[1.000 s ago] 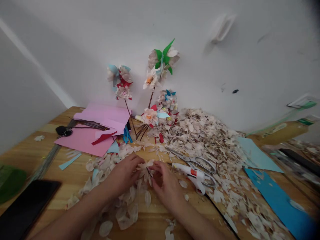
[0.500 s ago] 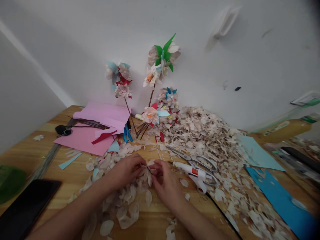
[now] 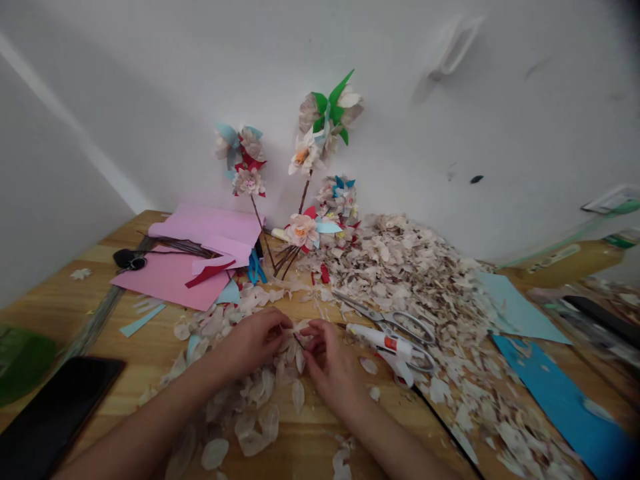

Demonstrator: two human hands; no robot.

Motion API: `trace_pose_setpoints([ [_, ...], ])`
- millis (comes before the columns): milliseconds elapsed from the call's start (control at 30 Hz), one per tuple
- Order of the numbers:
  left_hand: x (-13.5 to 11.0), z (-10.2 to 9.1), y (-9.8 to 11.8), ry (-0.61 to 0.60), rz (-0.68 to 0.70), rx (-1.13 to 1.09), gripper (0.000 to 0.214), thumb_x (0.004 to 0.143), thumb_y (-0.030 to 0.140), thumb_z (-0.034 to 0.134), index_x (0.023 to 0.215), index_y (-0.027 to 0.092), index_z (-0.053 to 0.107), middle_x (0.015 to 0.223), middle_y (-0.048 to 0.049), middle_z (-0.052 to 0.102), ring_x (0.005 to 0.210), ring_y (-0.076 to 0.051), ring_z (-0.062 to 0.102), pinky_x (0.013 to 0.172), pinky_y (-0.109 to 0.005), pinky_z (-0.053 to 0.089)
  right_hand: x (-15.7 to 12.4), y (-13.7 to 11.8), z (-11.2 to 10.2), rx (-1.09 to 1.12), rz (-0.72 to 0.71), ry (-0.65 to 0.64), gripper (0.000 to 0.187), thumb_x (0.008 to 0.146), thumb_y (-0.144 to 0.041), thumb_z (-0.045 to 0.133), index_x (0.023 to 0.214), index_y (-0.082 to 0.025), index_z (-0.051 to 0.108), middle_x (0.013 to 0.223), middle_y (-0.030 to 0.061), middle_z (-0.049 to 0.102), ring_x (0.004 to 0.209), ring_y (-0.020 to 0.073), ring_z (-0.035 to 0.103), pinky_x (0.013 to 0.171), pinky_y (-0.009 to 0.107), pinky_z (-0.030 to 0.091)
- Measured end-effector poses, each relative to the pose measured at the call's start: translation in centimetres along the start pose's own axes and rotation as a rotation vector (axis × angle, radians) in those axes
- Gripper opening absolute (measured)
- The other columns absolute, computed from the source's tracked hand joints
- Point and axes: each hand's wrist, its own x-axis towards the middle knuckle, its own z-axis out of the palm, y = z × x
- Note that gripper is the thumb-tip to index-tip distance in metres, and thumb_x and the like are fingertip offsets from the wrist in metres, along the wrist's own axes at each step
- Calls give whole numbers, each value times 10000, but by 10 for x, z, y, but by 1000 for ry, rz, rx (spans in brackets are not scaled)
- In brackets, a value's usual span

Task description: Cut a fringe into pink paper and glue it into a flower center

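Observation:
My left hand (image 3: 260, 339) is closed, fingertips pinching a pale dried petal (image 3: 291, 333). Close beside it, my right hand (image 3: 327, 360) pinches a thin dark stem (image 3: 299, 341) that slants between the two hands and meets the petal. The exact contact is too small to make out. Below both hands lie loose pale petals (image 3: 260, 390). Just right of my right hand is a white glue gun (image 3: 377, 339) with an orange patch, lying against the metal scissors (image 3: 400, 325).
Petal flowers on twigs (image 3: 303, 230) lean at the wall. A large heap of petals (image 3: 400, 253) spreads rightward. Pink paper (image 3: 175, 279) and wires (image 3: 97, 313) lie left, with a phone (image 3: 65, 407) in front. Blue paper (image 3: 550, 393) and a bottle (image 3: 565, 263) are right.
Both hands stay nearly in place, still pinching the petal and the stem. The whole view has shifted very slightly.

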Motion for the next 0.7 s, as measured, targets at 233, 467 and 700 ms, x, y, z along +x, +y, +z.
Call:
trace_pose_setpoints([
  [233,0,0,0,5,-8,-2,221,750,110,458,893,195,603,872,-23,618,781,-151,580,712,-264,462,0,0,0,-23,-4,-9,422,723,-42,463,1103,-213,394,999,73,625,732,187,614,707,373,519],
  [467,-2,-2,0,4,-17,10,205,760,122,462,892,193,601,864,-22,609,762,-150,576,696,-262,457,1,-3,-1,-43,-13,-16,393,732,-41,463,1077,-222,413,968,55,630,749,192,616,712,366,513],
  [700,-2,-2,0,0,-27,21,216,761,111,459,912,184,596,882,-27,609,789,-157,575,721,-273,454,1,-2,-2,-53,-7,-25,386,741,-46,461,1089,-204,406,991,67,633,762,194,615,719,370,511],
])
